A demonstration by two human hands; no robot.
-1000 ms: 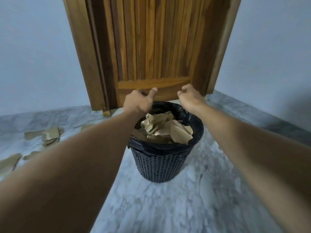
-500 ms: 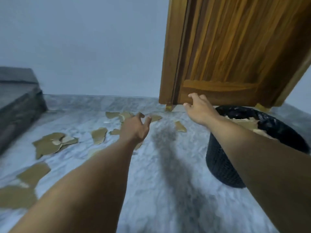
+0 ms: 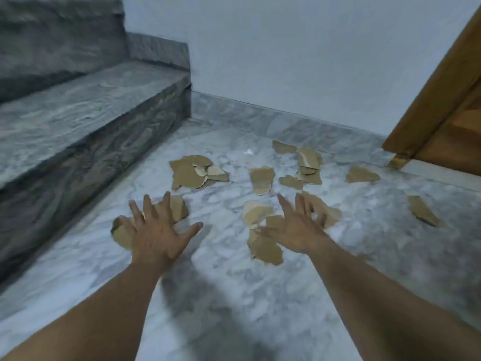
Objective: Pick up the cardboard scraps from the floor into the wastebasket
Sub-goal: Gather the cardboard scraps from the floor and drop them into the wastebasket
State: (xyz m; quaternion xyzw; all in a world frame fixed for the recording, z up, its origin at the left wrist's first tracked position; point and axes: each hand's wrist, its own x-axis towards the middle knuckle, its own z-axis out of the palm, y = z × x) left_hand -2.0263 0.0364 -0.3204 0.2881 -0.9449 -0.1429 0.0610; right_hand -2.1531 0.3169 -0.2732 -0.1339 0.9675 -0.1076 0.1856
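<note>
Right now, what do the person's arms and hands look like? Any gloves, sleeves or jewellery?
Both are bare. The left hand and right hand wear no gloves, and no rings, watch or wristband show. Both forearms are uncovered to the bottom edge of the picture, with no sleeve in view. The picture is slightly blurred, so very small marks could not be told.

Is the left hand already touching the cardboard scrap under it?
Cannot tell. In the head view the left hand, spread open, overlaps the cardboard scrap, hiding any gap.
</note>
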